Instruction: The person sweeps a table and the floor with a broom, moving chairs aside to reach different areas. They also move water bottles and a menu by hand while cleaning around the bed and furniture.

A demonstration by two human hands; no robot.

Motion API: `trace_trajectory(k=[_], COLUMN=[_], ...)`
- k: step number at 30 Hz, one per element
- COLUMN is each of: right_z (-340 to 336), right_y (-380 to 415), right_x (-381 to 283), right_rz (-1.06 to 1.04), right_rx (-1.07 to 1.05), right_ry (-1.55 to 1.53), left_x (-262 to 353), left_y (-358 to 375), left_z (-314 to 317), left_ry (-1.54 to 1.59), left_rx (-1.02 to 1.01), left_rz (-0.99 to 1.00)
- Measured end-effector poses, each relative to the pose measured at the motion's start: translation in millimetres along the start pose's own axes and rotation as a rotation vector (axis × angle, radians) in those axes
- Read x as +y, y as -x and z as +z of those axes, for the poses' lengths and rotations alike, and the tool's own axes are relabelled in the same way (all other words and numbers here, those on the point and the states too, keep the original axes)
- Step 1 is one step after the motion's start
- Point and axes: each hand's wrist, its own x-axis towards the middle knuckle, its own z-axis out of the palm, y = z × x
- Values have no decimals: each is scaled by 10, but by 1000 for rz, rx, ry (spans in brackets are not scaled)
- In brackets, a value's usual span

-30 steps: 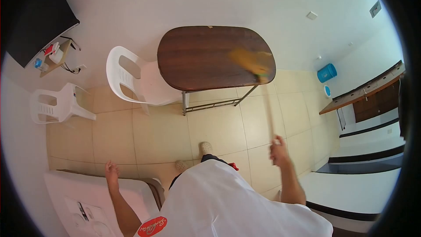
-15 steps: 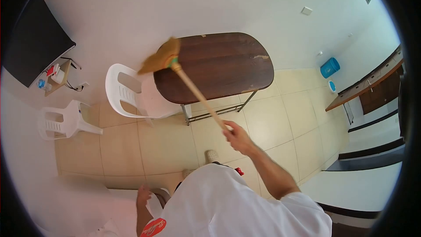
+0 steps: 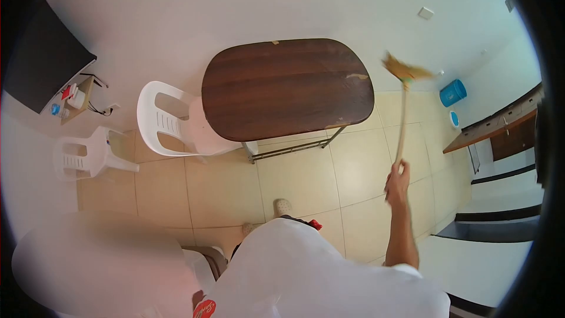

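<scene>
My right hand point(image 3: 398, 184) is closed around the handle of a soft straw broom point(image 3: 404, 121). The broom stands nearly upright in view, its tan bristle head point(image 3: 405, 70) raised to the right of the dark brown oval table point(image 3: 288, 88) and apart from it. Motion blurs the bristles. The tabletop has worn, chipped spots along its rim. Of my left arm only a small patch of skin shows at the bottom, beside my white shirt point(image 3: 294, 271); its fingers are hidden.
A white plastic chair point(image 3: 154, 119) is pushed against the table's left end, and another white chair point(image 3: 97, 153) stands farther left. A small shelf point(image 3: 82, 99) holds several items under a black screen point(image 3: 44, 53). Blue bins point(image 3: 452, 92) sit at the far right.
The broom has swung right, from over the table's left end to beyond its right end, with my right hand moving along. My left hand has dropped out of clear sight.
</scene>
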Motion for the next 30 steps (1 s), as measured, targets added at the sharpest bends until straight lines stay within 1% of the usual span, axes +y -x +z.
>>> trace_trajectory(k=[1, 3, 4, 5, 6, 7, 8, 9, 10, 11, 12, 13, 14, 15, 16, 17, 18, 19, 20, 21, 22, 23, 24, 25, 26, 27, 28, 29, 30], right_z=[-34, -100, -102, -122, -151, -204, -319, -538, -823, -1091, -1337, -1442, -1625, -1881, -1980, -2297, -1968, -1607, -1229, -916, -663, -389, -95, 239, 601, 1080, 1630, 2245, 2863], right_y=[247, 660, 846, 898, 1039, 1166, 1090, 986, 916, 794, 730, 678, 411, 132, -162, -821, -755, -641, -527, -475, -465, -470, -439, -400, -341, -122, 190, 688, 1186], right_x=[51, 292, 359, 649, 671, 599, 926, 1318, 1513, 1681, 1695, 1675, 2028, 2250, 2575, 3564, 3148, 2874, 2674, 2591, 2581, 2552, 2503, 2461, 2404, 2195, 2007, 1635, 1262], right_rz=[26, -44, -56, -237, -261, -373, -411, -451, -318, -193, -84, -208, -172, -125, -104, -410, -334, -266, -266, -331, -520, -778, -1034, -1123, -1152, -1113, -725, -327, -7], right_rx=[-79, -364, -445, -523, -575, -589, -546, -511, -435, -367, -302, -212, -209, -82, -26, -71, 32, -15, -118, -292, -564, -862, -1122, -1269, -1394, -1505, -1554, -1518, -1409], right_ry=[1, 26, 155, 261, 415, 548, 480, 413, 412, 415, 395, 347, -131, 310, 73, -373, 53, 443, 727, 970, 1229, 1408, 1492, 1473, 1438, 1378, 1324, 1220, 1122], left_x=[13, 233, 389, 626, 870, 1126, 1415, 1846, 2073, 2427, 2519, 2591, 2656, 2650, 2584, 2432, 2259, 2117, 1896, 1700, 1606, 1489, 1287, 1078, 884, 775, 716, 696, 713], left_y=[-23, 28, 32, 29, -7, -39, 0, 722, 311, 1066, 967, 1156, 1367, 1365, 1274, 1155, 1010, 868, 698, 592, 627, 654, 448, 221, 23, -81, -182, -384, -607], left_z=[174, 556, 714, 854, 968, 1046, 1115, 1349, 1210, 1380, 1276, 1277, 1256, 1195, 1112, 1014, 960, 922, 869, 829, 772, 697, 603, 503, 404, 303, 176, 24, -127], left_ry=[-94, -225, -264, -296, -304, -300, -270, -176, -145, -153, -83, -40, 11, -39, -87, -92, -108, -134, -226, -324, -421, -515, -456, -380, -305, -217, -134, -55, 18], left_rx=[-30, -98, -121, -139, -141, -136, -115, -92, -97, -28, -90, -76, -44, -7, 25, 54, 67, 62, 142, 214, 180, 144, 95, 58, 27, 11, -10, -3, 0], left_rz=[7, 84, 139, 205, 287, 378, 480, 615, 640, 695, 863, 915, 970, 951, 928, 896, 862, 834, 825, 816, 733, 645, 569, 510, 451, 412, 368, 312, 256])
